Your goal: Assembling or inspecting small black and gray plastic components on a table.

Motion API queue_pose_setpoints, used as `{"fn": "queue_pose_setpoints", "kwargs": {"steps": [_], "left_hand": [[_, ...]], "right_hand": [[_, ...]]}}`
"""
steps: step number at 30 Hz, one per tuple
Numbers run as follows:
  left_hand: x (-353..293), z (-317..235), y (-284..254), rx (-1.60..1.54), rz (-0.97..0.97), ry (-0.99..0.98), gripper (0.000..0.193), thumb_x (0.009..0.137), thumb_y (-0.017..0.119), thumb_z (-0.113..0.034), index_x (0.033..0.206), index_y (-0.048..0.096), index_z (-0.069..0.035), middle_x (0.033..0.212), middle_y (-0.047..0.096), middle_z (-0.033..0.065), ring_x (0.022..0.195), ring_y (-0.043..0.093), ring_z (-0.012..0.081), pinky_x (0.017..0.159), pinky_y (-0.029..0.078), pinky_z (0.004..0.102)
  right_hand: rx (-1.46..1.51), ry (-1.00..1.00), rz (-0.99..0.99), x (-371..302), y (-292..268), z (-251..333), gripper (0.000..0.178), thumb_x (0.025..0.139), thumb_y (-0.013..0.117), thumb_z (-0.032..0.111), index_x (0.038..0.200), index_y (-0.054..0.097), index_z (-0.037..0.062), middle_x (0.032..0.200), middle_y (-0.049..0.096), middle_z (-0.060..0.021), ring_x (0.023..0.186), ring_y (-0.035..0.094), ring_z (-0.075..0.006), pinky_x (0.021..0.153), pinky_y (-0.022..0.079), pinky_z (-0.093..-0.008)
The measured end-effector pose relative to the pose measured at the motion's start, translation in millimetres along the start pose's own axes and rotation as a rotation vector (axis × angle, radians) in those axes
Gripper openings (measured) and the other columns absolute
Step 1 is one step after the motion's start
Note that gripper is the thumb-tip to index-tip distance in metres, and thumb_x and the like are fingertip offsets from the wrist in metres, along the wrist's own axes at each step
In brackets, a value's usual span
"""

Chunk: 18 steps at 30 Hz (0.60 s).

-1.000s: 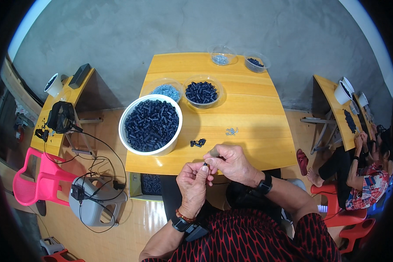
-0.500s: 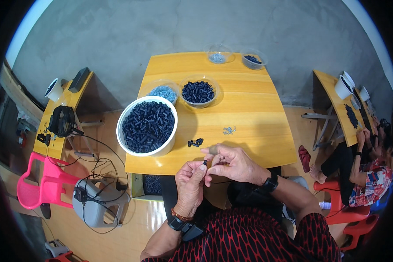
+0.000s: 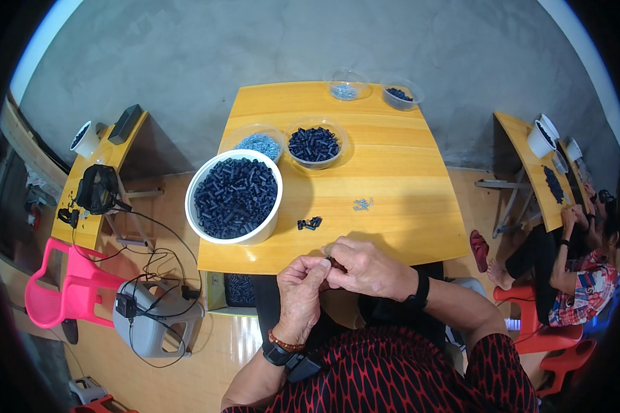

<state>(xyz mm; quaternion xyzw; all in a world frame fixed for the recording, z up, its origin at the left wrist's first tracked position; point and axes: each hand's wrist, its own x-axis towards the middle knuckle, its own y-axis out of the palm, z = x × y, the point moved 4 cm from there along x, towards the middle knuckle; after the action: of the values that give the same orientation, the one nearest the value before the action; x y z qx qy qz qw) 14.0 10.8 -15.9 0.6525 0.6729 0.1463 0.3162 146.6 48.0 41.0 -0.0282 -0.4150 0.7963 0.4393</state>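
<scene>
Left hand (image 3: 300, 286) had thumb and fingers pinched on a small dark piece (image 3: 329, 260) at the near edge of the table (image 3: 393, 158). Right hand (image 3: 359, 267) met it there, fingers bunched; piece was mostly hidden, so couldn't tell if they gripped it too. Loose black tubes (image 3: 314, 223) and silvery bits (image 3: 362, 204) lay ahead. White bucket (image 3: 265, 230), full of black tubes, stood left.

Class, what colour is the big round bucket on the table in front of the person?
The bucket is white; the head view shows it best.
</scene>
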Motion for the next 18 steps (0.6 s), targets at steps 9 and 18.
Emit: {"fn": "queue_pose_setpoints", "kwargs": {"steps": [9, 18], "left_hand": [[1, -1, -5, 0.082, -0.065, 0.157, 0.005, 0.094, 0.064, -0.002, 0.089, 0.064, 0.000, 0.082, 0.066, 0.0028, 0.071, 0.059, 0.0064, 0.068, 0.051, 0.0212], [0, -49, -28, 0.246, -0.386, 0.634, 0.013, 0.093, 0.057, -0.009, 0.081, 0.055, -0.007, 0.069, 0.056, 0.0033, 0.055, 0.052, 0.0092, 0.047, 0.045, 0.0243]], "right_hand": [[-0.102, -0.112, -0.026, 2, 9, 4, 0.019, 0.084, 0.067, 0.012, 0.096, 0.058, -0.0005, 0.085, 0.058, -0.0166, 0.076, 0.061, -0.0360, 0.066, 0.051, -0.0431], [0.105, 0.141, -0.005, 36, -20, -32, 0.023, 0.086, 0.068, 0.009, 0.106, 0.065, -0.0032, 0.087, 0.061, -0.0131, 0.072, 0.063, -0.0244, 0.064, 0.052, -0.0342]]}}
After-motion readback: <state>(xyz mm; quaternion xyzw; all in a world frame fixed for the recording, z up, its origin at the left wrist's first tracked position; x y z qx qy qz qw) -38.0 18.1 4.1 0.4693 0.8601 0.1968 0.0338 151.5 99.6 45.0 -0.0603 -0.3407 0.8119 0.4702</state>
